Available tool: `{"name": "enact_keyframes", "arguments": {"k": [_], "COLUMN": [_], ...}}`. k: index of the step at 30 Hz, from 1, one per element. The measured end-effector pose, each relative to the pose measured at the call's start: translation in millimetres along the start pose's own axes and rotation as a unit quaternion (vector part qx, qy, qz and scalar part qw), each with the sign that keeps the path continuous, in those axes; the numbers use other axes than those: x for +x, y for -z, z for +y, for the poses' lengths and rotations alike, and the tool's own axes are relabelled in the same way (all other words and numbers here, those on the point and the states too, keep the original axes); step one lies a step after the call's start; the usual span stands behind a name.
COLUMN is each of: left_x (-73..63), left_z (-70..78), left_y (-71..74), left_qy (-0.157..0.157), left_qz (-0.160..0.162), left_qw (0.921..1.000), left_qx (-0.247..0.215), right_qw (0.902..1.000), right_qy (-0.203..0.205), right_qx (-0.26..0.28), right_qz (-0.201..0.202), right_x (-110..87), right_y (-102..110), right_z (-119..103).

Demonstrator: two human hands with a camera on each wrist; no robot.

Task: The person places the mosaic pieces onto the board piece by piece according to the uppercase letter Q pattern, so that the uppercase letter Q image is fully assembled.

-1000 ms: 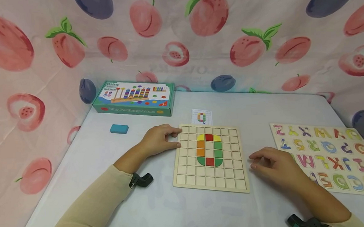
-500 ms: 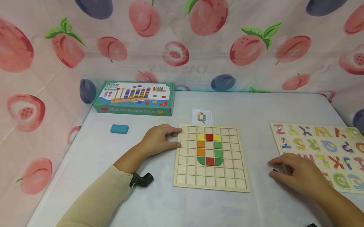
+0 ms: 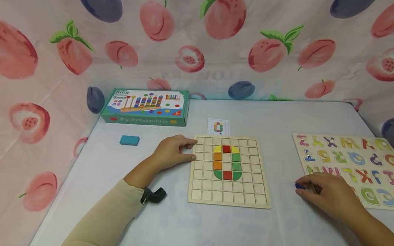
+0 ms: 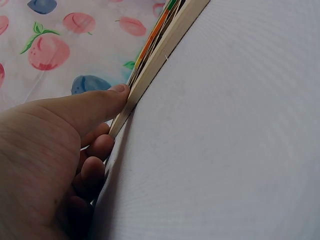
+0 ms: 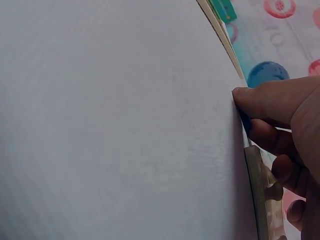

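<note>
A square wooden grid board (image 3: 228, 197) lies mid-table, with red, yellow, orange and green tiles (image 3: 227, 175) set in a ring. At its left edge, my left hand (image 3: 171, 151) touches the side with index fingertip and thumb. The left wrist view shows that thumb (image 4: 112, 95) against the board's edge. My right hand (image 3: 331, 192) pinches a small dark blue piece (image 3: 299, 186) between thumb and finger, right of the grid board. In the right wrist view the blue piece (image 5: 245, 121) is partly hidden by the fingers.
A wooden alphabet board (image 3: 356, 158) with colourful letters lies at the right, partly behind my right hand. Behind the grid board is a small pattern card (image 3: 218, 127). A green game box (image 3: 144, 107) and a teal block (image 3: 129, 140) are at the back left.
My right hand has moved right, away from the grid board to the near left edge of the alphabet board. The dark blue piece now shows at its fingertips. My left hand stays put.
</note>
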State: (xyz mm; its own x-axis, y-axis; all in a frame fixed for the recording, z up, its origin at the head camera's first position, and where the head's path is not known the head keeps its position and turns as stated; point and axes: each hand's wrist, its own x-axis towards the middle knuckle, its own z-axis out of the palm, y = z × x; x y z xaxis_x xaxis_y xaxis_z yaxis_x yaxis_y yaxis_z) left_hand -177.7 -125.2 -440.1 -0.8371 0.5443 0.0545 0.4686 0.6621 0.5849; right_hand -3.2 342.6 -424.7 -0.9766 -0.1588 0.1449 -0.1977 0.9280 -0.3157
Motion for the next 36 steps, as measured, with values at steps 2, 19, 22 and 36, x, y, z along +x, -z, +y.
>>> {"name": "enact_keyframes", "arguments": {"k": [2, 19, 22, 36], "left_x": [-0.2, -0.5, -0.3, -0.8], "left_z": [-0.3, 2.0, 2.0, 2.8], "left_y": [-0.3, 1.1, 1.3, 2.0], "left_qy": [0.000, 0.000, -0.001, 0.002], "left_qz": [0.001, 0.000, 0.001, 0.001], "left_qw": [1.0000, 1.0000, 1.0000, 1.0000], "left_qx": [-0.001, 0.004, 0.003, -0.001], "right_qw": [1.0000, 0.9951, 0.9932, 0.9859], "right_qy": [0.003, 0.026, 0.036, 0.049], "right_qx": [0.002, 0.093, 0.107, 0.154], "right_qz": [0.003, 0.019, 0.029, -0.043], "right_x": [0.0, 17.8, 23.2, 48.1], "right_y": [-0.1, -20.4, -25.0, -40.4], "right_z": [-0.7, -44.4, -55.8, -108.7]}}
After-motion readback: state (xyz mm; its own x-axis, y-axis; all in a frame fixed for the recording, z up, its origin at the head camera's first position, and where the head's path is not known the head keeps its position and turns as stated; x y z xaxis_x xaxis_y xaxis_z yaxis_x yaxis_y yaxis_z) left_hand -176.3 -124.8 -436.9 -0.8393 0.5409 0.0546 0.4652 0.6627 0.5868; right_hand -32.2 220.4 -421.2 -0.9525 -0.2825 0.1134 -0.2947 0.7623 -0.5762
